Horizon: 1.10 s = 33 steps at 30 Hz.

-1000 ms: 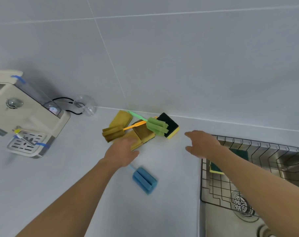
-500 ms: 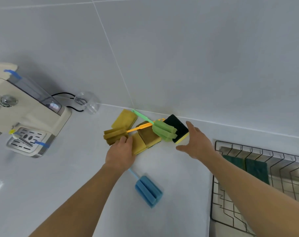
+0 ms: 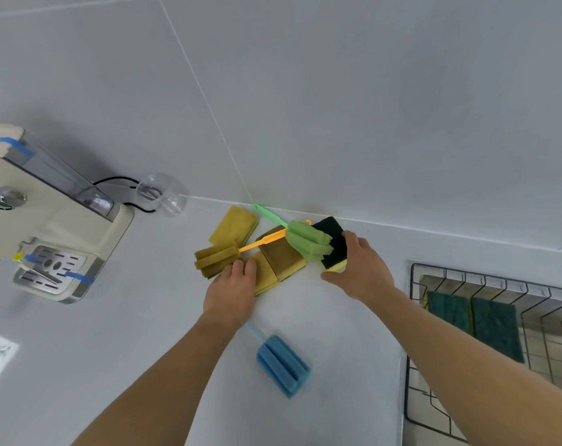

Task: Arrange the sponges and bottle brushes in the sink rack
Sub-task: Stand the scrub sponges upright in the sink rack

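Against the wall lie several yellow-brown sponges [image 3: 234, 225], an orange-handled brush with an olive foam head [image 3: 213, 260], a green brush [image 3: 308, 243] and a dark green sponge with a yellow base [image 3: 332, 243]. My left hand [image 3: 231, 291] has its fingers curled where the olive brush head meets a yellow sponge [image 3: 265, 275]; which of the two it grips is unclear. My right hand [image 3: 361, 273] clasps the dark green sponge, thumb below and fingers above. A blue brush [image 3: 283, 365] lies nearer me. The wire sink rack [image 3: 466, 281] at the right holds two green sponges [image 3: 447, 310].
A cream coffee machine [image 3: 48, 226] with a metal drip tray stands at the left. Behind it a clear glass [image 3: 164, 194] lies next to a black cable. The tiled wall rises directly behind the pile. A bright patch shows at the far left.
My right hand has reached left from the rack and closed on the dark green sponge. My left hand slid up to the olive brush head. The view shifted left.
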{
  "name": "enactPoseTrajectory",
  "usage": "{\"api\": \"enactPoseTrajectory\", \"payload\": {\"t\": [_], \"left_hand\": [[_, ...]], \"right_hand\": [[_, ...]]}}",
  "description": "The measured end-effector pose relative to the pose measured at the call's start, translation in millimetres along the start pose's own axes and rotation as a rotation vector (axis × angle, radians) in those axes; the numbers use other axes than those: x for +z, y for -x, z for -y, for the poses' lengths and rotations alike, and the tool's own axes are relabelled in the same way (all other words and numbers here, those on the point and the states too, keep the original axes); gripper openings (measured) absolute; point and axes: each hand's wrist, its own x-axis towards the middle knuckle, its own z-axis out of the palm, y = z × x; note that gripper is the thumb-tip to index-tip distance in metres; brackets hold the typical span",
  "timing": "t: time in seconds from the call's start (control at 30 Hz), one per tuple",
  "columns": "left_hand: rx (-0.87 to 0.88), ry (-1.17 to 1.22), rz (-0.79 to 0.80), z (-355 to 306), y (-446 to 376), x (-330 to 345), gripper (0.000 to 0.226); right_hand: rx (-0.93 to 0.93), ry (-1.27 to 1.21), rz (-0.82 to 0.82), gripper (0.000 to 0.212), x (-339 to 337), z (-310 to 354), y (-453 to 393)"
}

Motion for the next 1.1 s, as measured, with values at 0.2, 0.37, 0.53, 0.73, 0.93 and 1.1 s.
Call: {"api": "enactPoseTrajectory", "payload": {"t": [0.2,0.37,0.53,0.73,0.93,1.1], "left_hand": [[-0.018,0.139,0.025,-2,2,-9,0.048],[-0.029,0.296,-0.023,4,15,-17,0.040],[-0.106,0.557,-0.162,8,32,-30,0.030],[-0.212,1.189,-0.074,-28,49,-57,0.016],[-0.416,1.553,0.197,-78,44,-50,0.015],[-0.501,1.588,0.363,-107,40,-34,0.024]], "right_hand": [[0.016,0.034,-0.028,0.066,1,8,0],[0.054,0.067,-0.067,0.067,-18,-8,9],[0.121,-0.048,-0.099,0.076,-42,-26,29],[0.159,-0.097,-0.085,0.081,-50,-34,66],[0.133,-0.084,-0.078,0.080,-36,-35,109],[0.194,-0.055,-0.066,0.081,-21,-46,132]]}}
